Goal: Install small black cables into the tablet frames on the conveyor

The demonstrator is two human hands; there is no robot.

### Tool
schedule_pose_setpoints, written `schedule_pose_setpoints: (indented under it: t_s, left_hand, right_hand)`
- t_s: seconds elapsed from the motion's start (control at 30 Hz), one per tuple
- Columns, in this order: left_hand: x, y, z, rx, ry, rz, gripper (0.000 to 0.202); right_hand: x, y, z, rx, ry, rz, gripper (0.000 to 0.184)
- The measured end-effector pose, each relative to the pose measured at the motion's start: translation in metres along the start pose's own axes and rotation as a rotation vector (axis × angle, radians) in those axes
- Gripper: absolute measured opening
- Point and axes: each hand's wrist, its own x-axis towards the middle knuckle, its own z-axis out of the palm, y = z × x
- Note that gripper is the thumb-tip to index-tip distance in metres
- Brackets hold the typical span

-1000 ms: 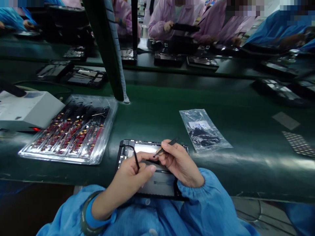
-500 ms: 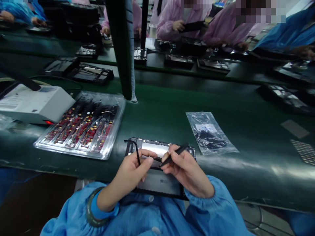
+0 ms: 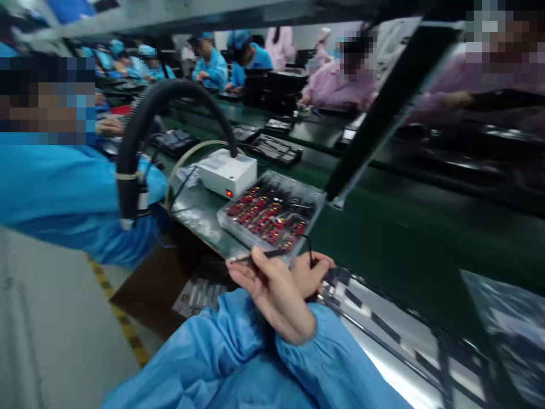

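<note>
Grip of the right hand (image 3: 275, 292) is closed on a slim dark tool (image 3: 279, 252), pinched between thumb and fingers, with one end pointing left, past the fingertips. Behind that wrist, the left hand (image 3: 313, 276) is partly covered; its grip holds a thin black cable (image 3: 310, 248), which rises from between thumb and fingers and bends left at the top. Whether the two hands touch cannot be told.

An opened flat device (image 3: 392, 346) lies on the table (image 3: 383, 227) to the right of both grips, its near corner just beside the left hand; contact there is unclear. The right sleeve (image 3: 340, 358) covers part of its nearer side.

Just beyond the hands sits a clear plastic tray (image 3: 236, 234) of red parts and black leads. Past it stands a white box (image 3: 230, 172) with a red light, beside an arching black hose (image 3: 179, 91). Blurred at far right lies a clear bag (image 3: 511, 335), well apart from both grips.
</note>
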Motion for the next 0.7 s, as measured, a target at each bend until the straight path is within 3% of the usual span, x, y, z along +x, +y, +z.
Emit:
schedule_pose_setpoints:
  t_s: [0.07,0.17,0.23,0.33,0.53,0.7]
  left_hand:
    - [0.005,-0.008,0.001,-0.023,-0.039,0.030,0.017]
    - [0.011,-0.019,0.001,-0.060,-0.088,0.071,0.018]
    - [0.014,-0.024,0.000,-0.079,-0.122,0.073,0.018]
    - [0.016,-0.027,-0.003,-0.100,-0.158,0.061,0.019]
    - [0.014,-0.029,-0.002,-0.103,-0.152,0.076,0.021]
    - [0.011,-0.024,-0.001,-0.092,-0.105,0.131,0.012]
  right_hand:
    - [0.046,0.037,0.025,0.029,-0.017,0.090,0.017]
    - [0.105,0.092,0.058,0.074,0.058,0.190,0.019]
    - [0.132,0.121,0.072,0.080,0.064,0.231,0.018]
    - [0.151,0.146,0.082,0.096,0.046,0.275,0.020]
    - [0.146,0.147,0.074,0.108,0.009,0.336,0.026]
    - [0.113,0.107,0.061,0.107,0.001,0.325,0.028]
